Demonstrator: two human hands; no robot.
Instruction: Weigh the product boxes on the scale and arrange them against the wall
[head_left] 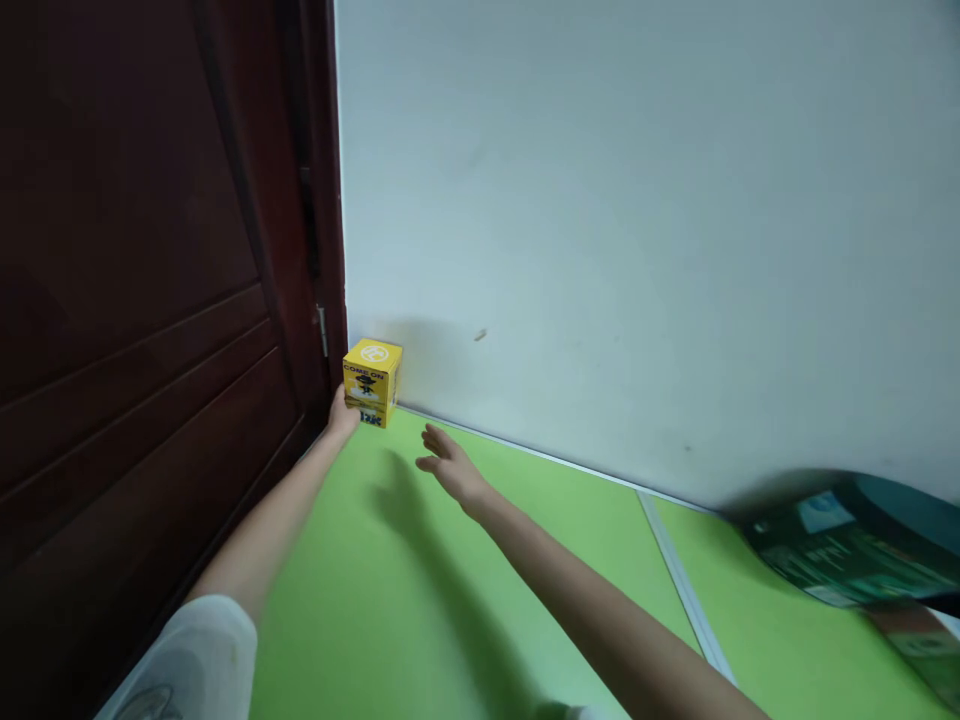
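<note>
A yellow cardboard box (pixel 366 388) with dark lettering and a white round emblem on top stands in the corner, against the wall and near the door frame. My left hand (pixel 343 414) is at its lower left edge, with part of the hand over the front and the remaining fingers hidden by the box. Some way to the right of the box, my right hand (pixel 448 466) hovers over the green surface, thumb and fingers apart, holding nothing. Its shadow falls on the green surface below.
A dark brown panelled door (pixel 135 330) with a metal hinge rises along the left. The pale wall (pixel 600 220) runs behind. A grey strip (pixel 686 580) crosses the green surface (pixel 540 530). At the right lies a blurred dark green printed package (pixel 855 545), with a brownish item (pixel 911 635) below it.
</note>
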